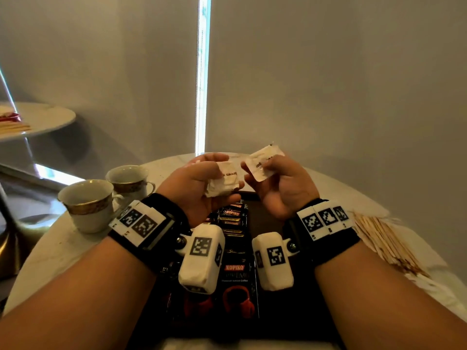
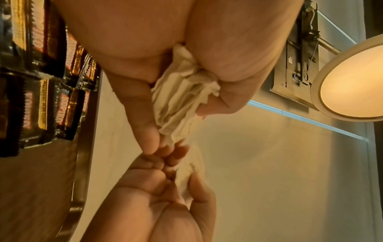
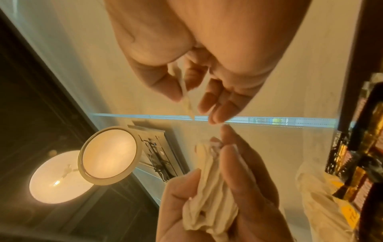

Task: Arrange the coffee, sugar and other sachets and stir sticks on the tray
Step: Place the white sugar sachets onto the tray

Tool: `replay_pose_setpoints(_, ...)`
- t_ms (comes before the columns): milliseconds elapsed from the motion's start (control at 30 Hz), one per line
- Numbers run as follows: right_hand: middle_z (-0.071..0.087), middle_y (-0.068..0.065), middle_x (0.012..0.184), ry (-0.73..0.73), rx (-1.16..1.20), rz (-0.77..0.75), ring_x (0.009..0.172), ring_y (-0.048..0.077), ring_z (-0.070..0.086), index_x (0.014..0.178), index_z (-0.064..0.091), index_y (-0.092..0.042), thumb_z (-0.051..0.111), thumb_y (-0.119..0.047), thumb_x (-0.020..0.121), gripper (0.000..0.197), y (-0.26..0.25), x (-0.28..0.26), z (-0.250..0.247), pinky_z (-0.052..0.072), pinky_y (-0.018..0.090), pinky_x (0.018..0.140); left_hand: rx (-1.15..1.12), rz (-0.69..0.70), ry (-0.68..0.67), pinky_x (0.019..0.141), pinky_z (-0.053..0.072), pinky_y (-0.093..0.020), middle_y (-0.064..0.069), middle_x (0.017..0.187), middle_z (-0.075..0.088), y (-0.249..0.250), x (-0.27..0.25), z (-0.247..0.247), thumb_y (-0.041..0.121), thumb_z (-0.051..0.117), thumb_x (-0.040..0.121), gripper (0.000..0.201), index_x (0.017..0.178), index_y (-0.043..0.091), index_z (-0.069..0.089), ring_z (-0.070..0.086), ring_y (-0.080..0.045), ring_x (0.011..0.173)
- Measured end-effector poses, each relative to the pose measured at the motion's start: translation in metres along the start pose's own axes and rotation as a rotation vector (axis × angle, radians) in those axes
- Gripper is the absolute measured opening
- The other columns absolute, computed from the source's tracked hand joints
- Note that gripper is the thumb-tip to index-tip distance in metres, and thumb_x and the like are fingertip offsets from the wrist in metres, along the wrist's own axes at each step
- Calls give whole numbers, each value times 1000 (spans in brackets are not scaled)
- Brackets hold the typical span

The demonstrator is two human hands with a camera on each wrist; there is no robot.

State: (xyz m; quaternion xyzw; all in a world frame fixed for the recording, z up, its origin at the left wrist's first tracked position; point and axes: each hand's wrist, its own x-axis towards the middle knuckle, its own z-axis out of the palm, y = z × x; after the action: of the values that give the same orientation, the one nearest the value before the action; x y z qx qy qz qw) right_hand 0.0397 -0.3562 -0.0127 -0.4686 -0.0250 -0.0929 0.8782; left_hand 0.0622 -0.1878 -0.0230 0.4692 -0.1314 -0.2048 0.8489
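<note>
My left hand [image 1: 202, 180] is raised over the dark tray [image 1: 267, 213] and grips a bunch of white sugar sachets [image 1: 223, 181]; the same sachets [image 2: 180, 95] show crumpled between thumb and fingers in the left wrist view. Beside it, my right hand [image 1: 275, 183] pinches a single white sachet [image 1: 264, 161], seen edge-on as a thin sachet [image 3: 186, 96] between thumb and fingers. Black coffee sachets [image 1: 233, 218] lie in rows on the tray under both wrists. A heap of wooden stir sticks [image 1: 384, 241] lies on the table to the right.
Two gold-rimmed white cups [image 1: 88, 203] stand at the table's left. The round white table [image 1: 328, 188] ends close behind the hands, with a blind behind it. A second small table [image 1: 43, 117] with items is at far left.
</note>
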Motion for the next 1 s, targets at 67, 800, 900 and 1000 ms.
replay_pose_setpoints(67,60,8,76,6,-32,-34,66,21,61,92,52,-7,38,10,87,22,0,1,-3,46,25,50,28,29,50,56,60,-34,-21,119,61,-1,1,0,-7,45,89,32,104,14,63,68,-36,93)
replay_pose_setpoints(800,63,5,69,57,-263,-88,52,13,51,88,57,-11,64,-7,90,8,-8,10,-13,33,22,42,126,87,112,50,53,-25,-17,98,60,-4,1,7,15,66,92,14,102,6,61,61,-21,70)
replay_pose_setpoints(900,61,5,74,243,-205,-46,51,9,46,108,57,-9,53,-5,98,11,-13,29,-39,31,19,39,39,124,170,49,52,-25,-15,102,54,0,1,8,11,64,92,6,97,7,63,61,-22,73)
replay_pose_setpoints(1000,59,9,79,393,-226,82,53,9,46,117,57,-2,46,1,99,22,5,39,-67,34,18,37,9,141,192,50,52,-25,-17,110,51,3,0,7,8,63,91,6,96,7,65,61,-24,77)
